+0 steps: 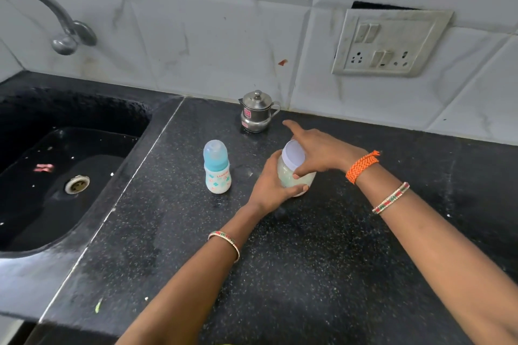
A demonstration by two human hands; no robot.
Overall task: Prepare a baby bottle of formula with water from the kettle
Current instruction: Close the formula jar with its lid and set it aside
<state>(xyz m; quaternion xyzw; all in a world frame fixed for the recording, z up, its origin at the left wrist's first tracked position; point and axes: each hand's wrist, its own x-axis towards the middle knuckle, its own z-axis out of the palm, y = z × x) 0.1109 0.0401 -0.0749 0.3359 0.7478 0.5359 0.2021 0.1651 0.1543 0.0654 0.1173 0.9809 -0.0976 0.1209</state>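
Note:
A clear jar (288,172) of pale powder with a white lid (293,154) is tilted in the middle of the black counter (308,260). My left hand (270,186) grips the jar's body from the left. My right hand (316,150) is closed over the lid, index finger stretched out. A baby bottle (216,167) with a blue cap stands upright to the left of the jar, apart from both hands. A small steel kettle (256,112) with its lid on stands at the back by the wall.
A black sink (64,176) with a drain lies at the left, under a steel tap (60,22). A switch and socket plate (388,42) is on the tiled wall at the right.

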